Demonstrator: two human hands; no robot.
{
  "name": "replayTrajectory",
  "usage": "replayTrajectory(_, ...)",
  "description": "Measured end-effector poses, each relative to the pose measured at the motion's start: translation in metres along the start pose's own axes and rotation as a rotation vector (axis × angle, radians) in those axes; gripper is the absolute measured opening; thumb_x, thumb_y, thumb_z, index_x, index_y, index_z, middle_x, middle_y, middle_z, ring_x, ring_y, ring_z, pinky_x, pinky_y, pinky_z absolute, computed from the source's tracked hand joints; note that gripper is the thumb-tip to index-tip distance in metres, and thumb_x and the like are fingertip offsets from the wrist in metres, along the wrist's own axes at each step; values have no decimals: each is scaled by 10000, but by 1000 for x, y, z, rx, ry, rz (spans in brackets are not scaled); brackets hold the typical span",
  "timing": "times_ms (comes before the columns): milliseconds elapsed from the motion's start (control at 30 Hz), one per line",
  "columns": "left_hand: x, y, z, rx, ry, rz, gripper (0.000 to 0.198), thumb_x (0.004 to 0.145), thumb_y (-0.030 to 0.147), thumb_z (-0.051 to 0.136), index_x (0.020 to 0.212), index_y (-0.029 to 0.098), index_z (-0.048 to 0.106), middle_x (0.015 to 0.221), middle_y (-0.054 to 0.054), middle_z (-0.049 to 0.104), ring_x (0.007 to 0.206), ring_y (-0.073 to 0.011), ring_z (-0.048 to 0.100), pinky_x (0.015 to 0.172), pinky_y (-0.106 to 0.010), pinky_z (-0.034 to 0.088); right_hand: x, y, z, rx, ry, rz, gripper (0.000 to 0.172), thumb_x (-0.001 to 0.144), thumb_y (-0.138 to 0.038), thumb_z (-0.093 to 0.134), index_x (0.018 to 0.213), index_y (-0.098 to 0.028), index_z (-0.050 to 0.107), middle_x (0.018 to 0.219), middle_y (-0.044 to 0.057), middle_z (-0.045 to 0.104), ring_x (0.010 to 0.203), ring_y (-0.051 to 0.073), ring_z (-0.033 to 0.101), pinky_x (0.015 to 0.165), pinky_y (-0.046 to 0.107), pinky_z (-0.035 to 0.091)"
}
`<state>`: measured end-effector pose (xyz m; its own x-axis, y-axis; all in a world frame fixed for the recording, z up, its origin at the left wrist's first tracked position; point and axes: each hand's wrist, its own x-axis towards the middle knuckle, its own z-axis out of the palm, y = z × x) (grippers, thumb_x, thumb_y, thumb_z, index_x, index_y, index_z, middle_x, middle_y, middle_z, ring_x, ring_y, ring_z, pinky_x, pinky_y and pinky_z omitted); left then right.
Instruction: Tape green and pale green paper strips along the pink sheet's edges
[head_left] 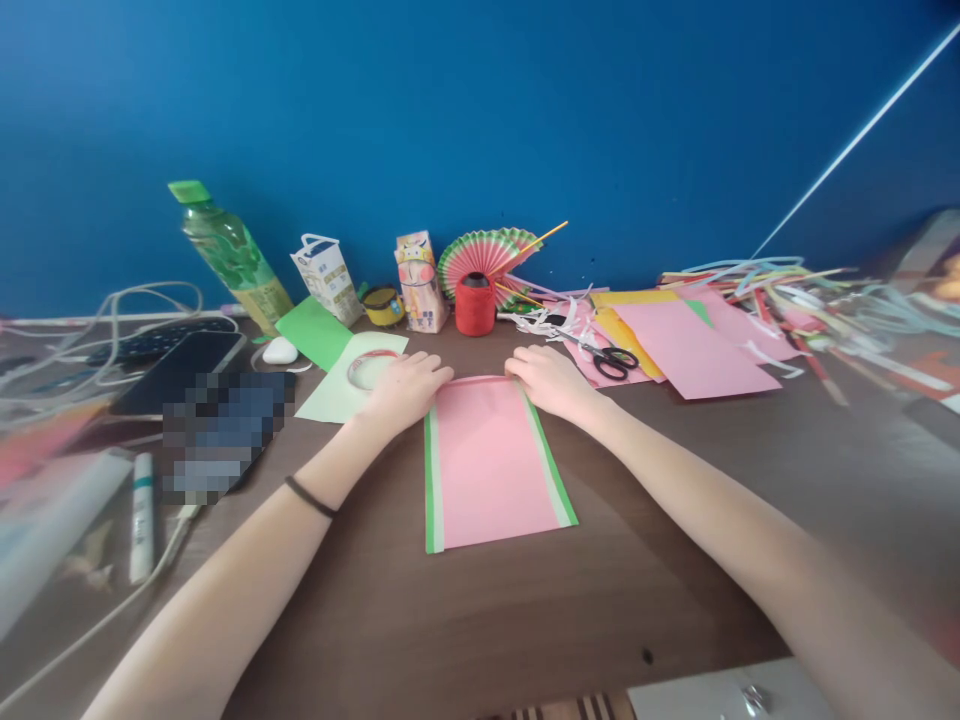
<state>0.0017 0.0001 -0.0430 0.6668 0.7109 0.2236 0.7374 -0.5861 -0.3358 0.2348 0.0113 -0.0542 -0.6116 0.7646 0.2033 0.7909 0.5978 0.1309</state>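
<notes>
A pink sheet of paper [491,460] with green and pale-green strips along both sides lies on the brown table in front of me. My left hand [411,385] is closed on its far left corner, my right hand [546,378] on its far right corner. The far edge between them looks folded or slightly raised. Close beside my left hand, a roll of tape [367,370] rests on a pale-green sheet [330,400]. Black-handled scissors [616,362] lie beyond my right hand on pink paper. My fingertips are partly hidden.
Along the blue wall stand a green bottle [232,255], a carton [328,280], a decorated box [420,285], a red thread spool [475,305] and a pleated fan [480,258]. Pink sheets [690,345] lie right. Left are a pixelated device [225,440], a marker [142,520] and cables.
</notes>
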Motion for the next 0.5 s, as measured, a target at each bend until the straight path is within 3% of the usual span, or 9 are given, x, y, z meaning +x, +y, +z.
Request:
replayTrajectory(267,0,19,-13,41,-45,-46,271,819,54,352,857,142,605,808,-106,585,793,-248,532,644,-370,339,-1,-4,-1,-6,14,23,223,755,-23,442,832,-149,610,845,93,593,829,213,505,679,322,259)
replayTrajectory(500,-3,30,-11,27,-18,-103,261,848,86,357,842,134,614,834,-142,582,837,-280,513,659,-392,331,-2,-6,-4,-33,-20,35,221,777,-50,433,829,-139,629,836,111,613,828,220,527,681,337,251)
